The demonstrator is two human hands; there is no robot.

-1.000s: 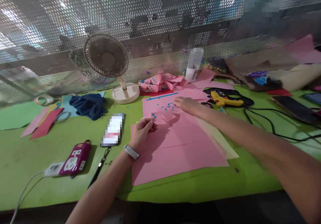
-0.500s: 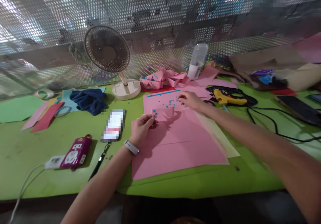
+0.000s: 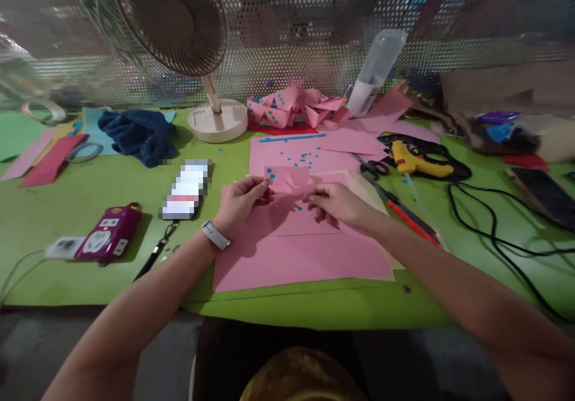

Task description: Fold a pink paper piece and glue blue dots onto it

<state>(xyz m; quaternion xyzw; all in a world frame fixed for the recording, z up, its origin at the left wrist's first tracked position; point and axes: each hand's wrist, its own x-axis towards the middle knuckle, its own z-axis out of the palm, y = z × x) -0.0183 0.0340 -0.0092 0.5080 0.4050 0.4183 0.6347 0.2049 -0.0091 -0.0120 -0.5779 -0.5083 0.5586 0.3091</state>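
A small folded pink paper piece (image 3: 296, 176) with blue squares at its left end stands over larger pink paper sheets (image 3: 296, 257). At that left end, my left hand (image 3: 245, 203) is closed on the folded piece in a pinch. My right hand (image 3: 336, 204) is to the right of the fold, its fingers curled and thumb tip close to the forefinger; whatever they hold is too small to make out. One blue paper bit (image 3: 299, 208) shows just left of those fingertips. Behind, small blue bits (image 3: 305, 160) and a blue strip (image 3: 291, 138) lie on another pink sheet (image 3: 265, 155).
Scissors (image 3: 374, 166), a red-and-black cutter (image 3: 411, 218) and a yellow glue gun (image 3: 415, 163) lie on the right. A fan (image 3: 218, 120), folded pink pieces (image 3: 291, 105) and a clear bottle (image 3: 377, 69) stand behind. Left are a phone (image 3: 186, 191) and a purple power strip (image 3: 108, 233).
My right hand has come back from the scattered blue bits to the near right of the folded pink piece. My left hand keeps its pinch. The view has tilted down.
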